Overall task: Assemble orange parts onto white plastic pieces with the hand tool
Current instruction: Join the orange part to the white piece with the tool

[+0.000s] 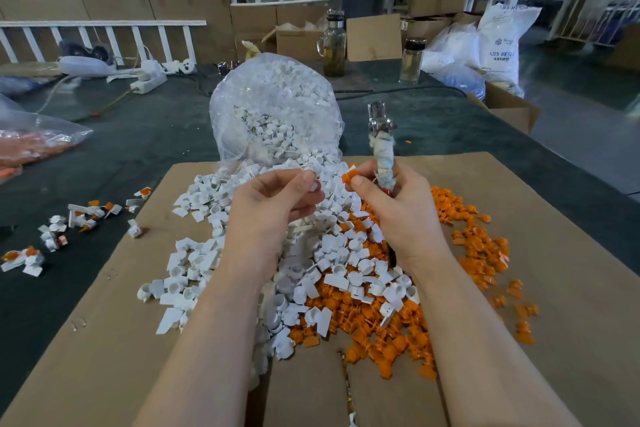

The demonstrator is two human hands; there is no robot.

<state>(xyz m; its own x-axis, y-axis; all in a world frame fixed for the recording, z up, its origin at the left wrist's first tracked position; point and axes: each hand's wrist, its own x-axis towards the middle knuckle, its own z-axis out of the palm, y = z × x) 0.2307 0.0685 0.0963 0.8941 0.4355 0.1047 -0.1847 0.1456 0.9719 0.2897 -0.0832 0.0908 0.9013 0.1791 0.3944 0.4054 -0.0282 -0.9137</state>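
**Orange part in right fingertips, white piece in left**

Orange part (348,177) pinched between thumb and forefinger of right hand (388,215); the other fingers of that hand curl round the hand tool (382,149), which stands upright, rag-wrapped handle, metal head at the far end. Left hand (273,204) fingers curled, pinching a white plastic piece (313,186) at the tips. The two parts are near each other, not touching. Both hands are raised over the white pile (214,253), which spills from a clear bag (273,107) onto cardboard (104,340). Orange pile (478,246) lies right and near, partly under white pieces. Finished pieces (83,215) scattered left on the dark table (138,135). Two bottles (334,45) stand far, boxes behind.
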